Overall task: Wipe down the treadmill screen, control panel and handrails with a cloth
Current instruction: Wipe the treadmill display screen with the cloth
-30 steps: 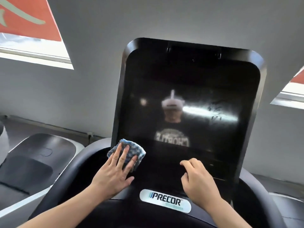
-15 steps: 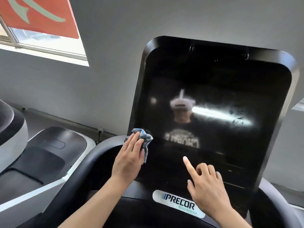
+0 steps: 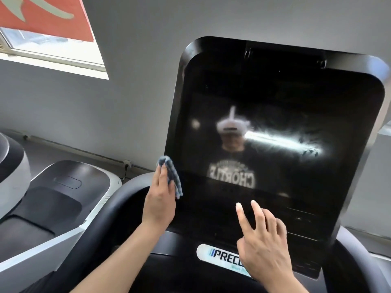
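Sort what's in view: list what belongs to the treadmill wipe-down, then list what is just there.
Belongs to the job:
- blue cloth, held by the left hand at the screen's left edge
- treadmill screen
- handrail
- right hand, fingers on the lower panel

Just there:
- neighbouring machine
- window
- Precor badge

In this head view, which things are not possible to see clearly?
- Logo plate: the right hand covers the end of its lettering.
- Cloth: partly behind the left hand, so its full shape is hidden.
- Screen: dark, with glare and a reflection; clean or dirty areas cannot be judged.
- Screen's right corner: cut off by the picture edge.
- Handrails: mostly out of frame.
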The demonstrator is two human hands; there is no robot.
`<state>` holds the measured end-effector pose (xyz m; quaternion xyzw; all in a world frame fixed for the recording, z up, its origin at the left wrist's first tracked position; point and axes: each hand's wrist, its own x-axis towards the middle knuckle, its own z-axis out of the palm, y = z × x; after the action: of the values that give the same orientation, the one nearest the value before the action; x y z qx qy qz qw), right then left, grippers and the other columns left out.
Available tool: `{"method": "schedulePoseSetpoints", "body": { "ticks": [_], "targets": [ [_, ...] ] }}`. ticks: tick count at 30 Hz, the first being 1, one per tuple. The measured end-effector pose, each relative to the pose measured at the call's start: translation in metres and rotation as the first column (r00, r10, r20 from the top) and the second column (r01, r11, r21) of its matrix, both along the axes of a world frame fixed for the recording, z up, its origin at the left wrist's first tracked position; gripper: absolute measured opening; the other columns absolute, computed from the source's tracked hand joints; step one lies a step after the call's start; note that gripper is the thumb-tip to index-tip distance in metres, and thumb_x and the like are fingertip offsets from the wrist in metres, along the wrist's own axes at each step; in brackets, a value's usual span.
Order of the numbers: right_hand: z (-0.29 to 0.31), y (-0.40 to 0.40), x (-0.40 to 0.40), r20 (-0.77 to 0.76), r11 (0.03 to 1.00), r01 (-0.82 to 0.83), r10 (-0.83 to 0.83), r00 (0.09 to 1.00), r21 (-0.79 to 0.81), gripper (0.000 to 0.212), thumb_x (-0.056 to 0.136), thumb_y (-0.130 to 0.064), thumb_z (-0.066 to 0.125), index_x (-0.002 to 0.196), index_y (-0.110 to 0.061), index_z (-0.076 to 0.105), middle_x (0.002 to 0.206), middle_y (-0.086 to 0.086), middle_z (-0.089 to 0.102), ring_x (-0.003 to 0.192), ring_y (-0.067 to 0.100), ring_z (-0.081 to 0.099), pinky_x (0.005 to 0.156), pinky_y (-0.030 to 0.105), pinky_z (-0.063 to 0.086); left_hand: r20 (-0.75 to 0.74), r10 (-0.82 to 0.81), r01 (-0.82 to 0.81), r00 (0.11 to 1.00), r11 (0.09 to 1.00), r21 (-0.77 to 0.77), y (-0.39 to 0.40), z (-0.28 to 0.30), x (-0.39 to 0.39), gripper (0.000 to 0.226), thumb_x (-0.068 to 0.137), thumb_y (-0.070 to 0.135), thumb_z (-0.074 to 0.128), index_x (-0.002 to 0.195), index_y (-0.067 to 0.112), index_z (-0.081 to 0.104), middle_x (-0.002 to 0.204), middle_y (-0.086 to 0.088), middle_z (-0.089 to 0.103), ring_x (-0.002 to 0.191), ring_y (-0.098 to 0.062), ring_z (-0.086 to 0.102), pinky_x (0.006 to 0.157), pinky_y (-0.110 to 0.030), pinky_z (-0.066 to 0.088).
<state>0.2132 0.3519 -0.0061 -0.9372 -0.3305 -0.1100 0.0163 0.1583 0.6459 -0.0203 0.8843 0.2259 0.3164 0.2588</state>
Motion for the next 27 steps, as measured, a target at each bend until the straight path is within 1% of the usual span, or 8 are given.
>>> {"method": "schedulePoseSetpoints", "body": {
  "ticks": [5, 9, 12, 15, 17, 20, 24, 27],
  "targets": [
    [-0.012, 0.005, -0.009, 0.018, 1.0, 0.005, -0.004, 1.0, -0.027, 0.079, 0.079, -0.026, 0.039, 0.157, -0.014, 0.047, 0.163, 0.026, 0.035, 0.134, 0.047, 0.048, 0.107, 0.067, 0.037, -0.08, 0.022, -0.033, 0.997, 0.989, -0.142, -0.012, -0.027, -0.035, 0.061, 0.104, 0.014, 0.058, 0.159, 0.004, 0.034, 0.166, -0.011, 0.036, 0.147, -0.03, 0.045, 0.112, -0.03, 0.037],
    [-0.013, 0.01, -0.013, -0.015, 0.998, 0.027, -0.028, 0.999, -0.058, 0.081, 0.08, -0.028, 0.038, 0.16, -0.014, 0.042, 0.166, 0.027, 0.029, 0.14, 0.05, 0.042, 0.113, 0.07, 0.032, -0.053, -0.001, -0.008, 0.999, 0.988, -0.156, 0.0, 0.01, -0.003, 0.061, 0.104, 0.014, 0.06, 0.159, 0.003, 0.035, 0.163, -0.017, 0.039, 0.146, -0.035, 0.045, 0.113, -0.036, 0.039],
    [-0.012, 0.013, -0.015, -0.045, 0.996, 0.047, -0.051, 0.998, -0.074, 0.086, 0.078, -0.028, 0.055, 0.161, -0.014, 0.039, 0.167, 0.027, 0.025, 0.144, 0.05, 0.036, 0.115, 0.071, 0.03, -0.02, -0.009, 0.007, 1.0, 0.997, -0.073, 0.006, 0.026, 0.016, 0.061, 0.106, 0.013, 0.057, 0.159, 0.0, 0.031, 0.165, -0.021, 0.034, 0.147, -0.039, 0.042, 0.115, -0.046, 0.044],
    [-0.012, 0.014, -0.016, -0.032, 0.996, 0.051, -0.053, 0.998, -0.077, 0.095, 0.072, -0.024, 0.071, 0.161, -0.013, 0.039, 0.166, 0.027, 0.026, 0.145, 0.05, 0.034, 0.115, 0.071, 0.03, -0.147, -0.024, 0.031, 0.989, 0.999, 0.044, -0.004, 0.01, 0.0, 0.06, 0.106, 0.012, 0.051, 0.159, -0.002, 0.028, 0.167, -0.024, 0.025, 0.152, -0.044, 0.03, 0.121, -0.05, 0.037],
    [-0.012, 0.014, -0.016, -0.027, 0.995, 0.052, -0.054, 0.998, -0.085, 0.096, 0.072, -0.022, 0.071, 0.162, -0.012, 0.038, 0.166, 0.028, 0.025, 0.146, 0.05, 0.033, 0.116, 0.071, 0.029, -0.298, -0.062, 0.126, 0.953, 0.972, 0.199, -0.015, -0.019, -0.014, 0.055, 0.105, 0.008, 0.047, 0.154, -0.011, 0.033, 0.165, -0.034, 0.02, 0.154, -0.055, 0.011, 0.125, -0.061, 0.024],
    [-0.012, 0.016, -0.017, -0.04, 0.992, 0.063, -0.068, 0.997, -0.112, 0.096, 0.075, -0.025, 0.069, 0.163, -0.013, 0.034, 0.167, 0.027, 0.022, 0.146, 0.05, 0.031, 0.117, 0.071, 0.028, -0.394, -0.025, 0.105, 0.919, 0.978, 0.182, -0.023, -0.046, -0.021, 0.056, 0.108, 0.016, 0.016, 0.159, -0.007, 0.028, 0.167, -0.035, 0.009, 0.156, -0.052, -0.012, 0.128, -0.059, 0.003],
    [-0.009, 0.016, -0.018, -0.059, 0.989, 0.083, -0.091, 0.994, -0.125, 0.092, 0.08, -0.029, 0.068, 0.164, -0.015, 0.033, 0.168, 0.025, 0.021, 0.148, 0.048, 0.029, 0.117, 0.069, 0.029, -0.33, -0.017, 0.086, 0.944, 0.977, 0.196, -0.025, -0.038, -0.027, 0.055, 0.108, 0.012, 0.035, 0.161, -0.002, 0.026, 0.165, -0.039, 0.009, 0.157, -0.051, 0.003, 0.128, -0.057, 0.013],
    [-0.008, 0.017, -0.019, -0.058, 0.988, 0.096, -0.103, 0.993, -0.123, 0.09, 0.082, -0.031, 0.067, 0.164, -0.015, 0.033, 0.168, 0.025, 0.021, 0.148, 0.048, 0.028, 0.117, 0.068, 0.029, -0.374, -0.071, 0.172, 0.925, 0.955, 0.244, -0.031, -0.045, -0.049, 0.059, 0.109, 0.021, 0.035, 0.162, -0.001, 0.022, 0.167, -0.037, 0.006, 0.157, -0.05, 0.002, 0.128, -0.057, 0.017]
  ]
}}
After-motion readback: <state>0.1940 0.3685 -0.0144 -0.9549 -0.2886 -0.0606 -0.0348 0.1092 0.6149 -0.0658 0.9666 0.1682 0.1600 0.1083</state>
